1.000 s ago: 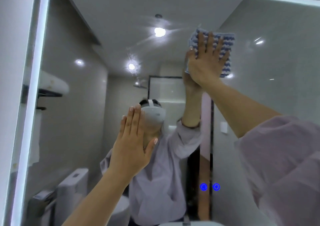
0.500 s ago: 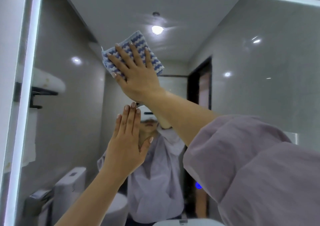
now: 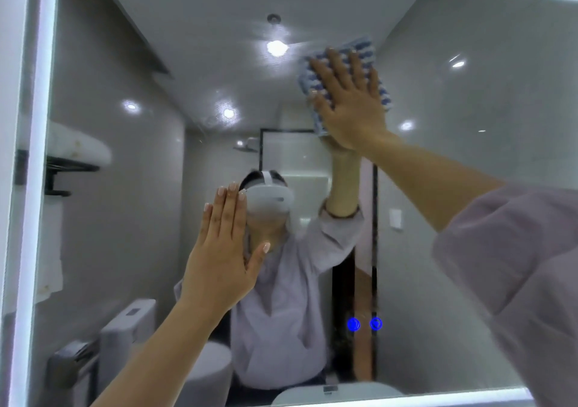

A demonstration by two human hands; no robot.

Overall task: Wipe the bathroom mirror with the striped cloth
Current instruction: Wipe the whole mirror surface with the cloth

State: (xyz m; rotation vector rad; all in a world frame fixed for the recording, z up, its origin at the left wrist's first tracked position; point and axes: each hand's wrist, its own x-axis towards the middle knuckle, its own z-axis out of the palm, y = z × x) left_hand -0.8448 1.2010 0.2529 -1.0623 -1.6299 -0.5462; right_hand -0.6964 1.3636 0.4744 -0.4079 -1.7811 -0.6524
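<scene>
The bathroom mirror [image 3: 469, 219] fills the view, framed by a lit white edge. My right hand [image 3: 350, 106] presses the blue-and-white striped cloth [image 3: 364, 52] flat against the upper middle of the glass, fingers spread over it. Only the cloth's top and side edges show around the hand. My left hand [image 3: 222, 256] rests flat on the glass lower down and to the left, fingers together and pointing up, holding nothing. My reflection with raised arm shows behind both hands.
Two blue touch buttons [image 3: 364, 324] glow in the lower mirror. The lit frame [image 3: 40, 156] borders the left, top and bottom. Reflected in the glass are a toilet [image 3: 131, 322], a towel shelf [image 3: 72, 159] and ceiling lights.
My right hand swept the cloth from the upper right to the upper left, then back to the right. My left hand has stayed flat on the glass.
</scene>
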